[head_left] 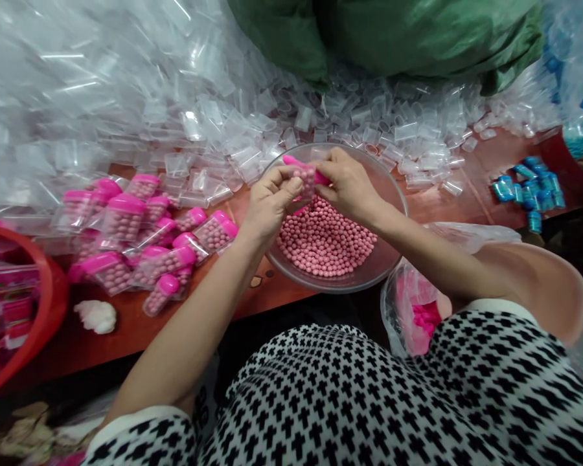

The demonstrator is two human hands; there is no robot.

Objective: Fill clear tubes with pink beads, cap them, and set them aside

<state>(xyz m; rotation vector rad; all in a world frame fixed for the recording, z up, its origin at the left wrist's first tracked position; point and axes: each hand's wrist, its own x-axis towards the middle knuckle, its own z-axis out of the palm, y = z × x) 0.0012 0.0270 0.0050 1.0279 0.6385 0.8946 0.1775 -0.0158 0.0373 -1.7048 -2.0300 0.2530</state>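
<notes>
Above a clear bowl (pixel 393 194) of pink beads (pixel 328 239), my left hand (pixel 274 200) grips a small clear plastic container (pixel 305 180) filled with pink beads. My right hand (pixel 347 184) is closed on a bright pink cap (pixel 322 177) at the container's right side. More bright pink shows at the container's upper left, partly behind my left fingers. Whether the cap sits fully on the container cannot be made out. Left of the bowl lies a heap of filled containers with pink caps (pixel 126 206).
Clear empty containers (pixel 223 129) pile up behind the bowl, below a green sack (pixel 432 39). A red basket (pixel 53 291) stands at the left, near a white crumpled lump (pixel 97 316). Blue containers (pixel 532 188) lie at right. A plastic bag (pixel 393 304) holds pink pieces (pixel 425 317).
</notes>
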